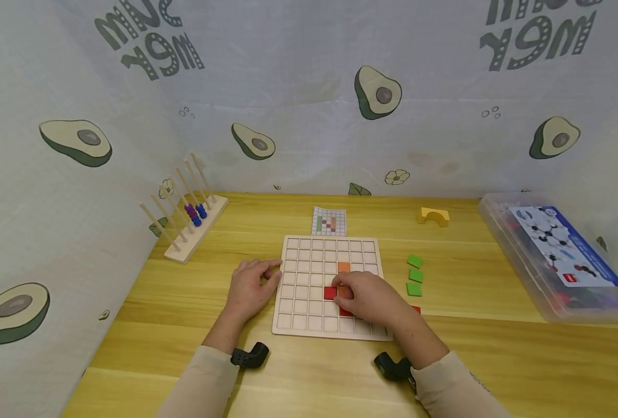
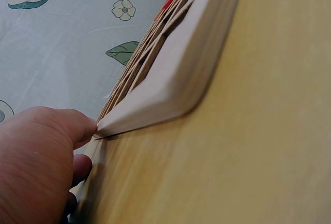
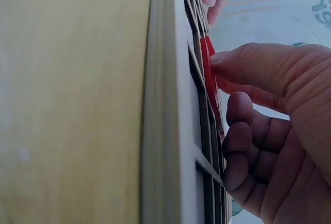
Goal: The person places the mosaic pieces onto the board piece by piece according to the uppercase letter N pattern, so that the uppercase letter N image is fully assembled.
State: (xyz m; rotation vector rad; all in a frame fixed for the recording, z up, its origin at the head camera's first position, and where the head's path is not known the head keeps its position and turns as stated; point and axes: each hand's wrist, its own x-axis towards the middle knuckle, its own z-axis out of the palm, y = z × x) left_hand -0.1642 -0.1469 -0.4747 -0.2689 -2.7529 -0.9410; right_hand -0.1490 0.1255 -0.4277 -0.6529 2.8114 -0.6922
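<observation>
A wooden grid board [image 1: 298, 325] lies in the middle of the table. My right hand [image 1: 366, 295] reaches over its right half, pinching a red square tile [image 1: 330, 292] between thumb and index finger. In the right wrist view the thumb presses against the red tile [image 3: 209, 66], and the other fingers curl loosely. Under and beside this hand are orange tiles [image 1: 344, 267] and another red tile [image 1: 345, 312], partly covered. My left hand [image 1: 250, 287] rests at the board's left edge; the left wrist view has its thumb [image 2: 77, 125] against the board's side.
Behind the board lies a printed pattern card [image 1: 329, 222]. Several green tiles [image 1: 415, 276] and a partly hidden red tile [image 1: 416, 309] sit to the right. Farther out are a yellow arch block [image 1: 433, 216], a clear plastic case [image 1: 528, 284] and, at left, a peg rack [image 1: 199, 232] with beads.
</observation>
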